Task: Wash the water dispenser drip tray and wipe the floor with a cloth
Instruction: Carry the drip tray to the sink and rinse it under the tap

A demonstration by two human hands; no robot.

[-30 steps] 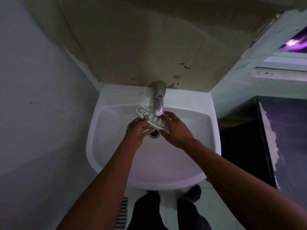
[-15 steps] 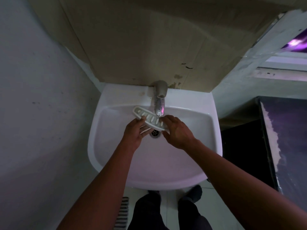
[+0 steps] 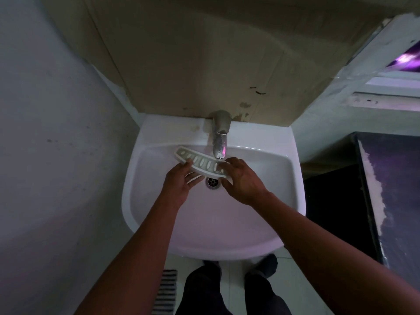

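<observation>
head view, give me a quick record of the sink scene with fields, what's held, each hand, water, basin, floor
held item: white slotted plastic drip tray, tilted, its right end just below the grey metal tap
left hand: grips the tray's near edge around mid-length
right hand: grips the tray's right end
water: flow too dim to tell
basin: white ceramic sink, round metal drain under the tray
floor: striped mat at lower left

Drip tray: white plastic, matt, slotted top. Sink basin: white ceramic, glossy, smooth. Faucet: metal, dulled sheen, spotted. Drain ring: bright metal. Back panel: tan, matt, cardboard-like, stained along lower edge. Left wall: painted, matt, scuffed. Floor tiles: pale, smooth.
</observation>
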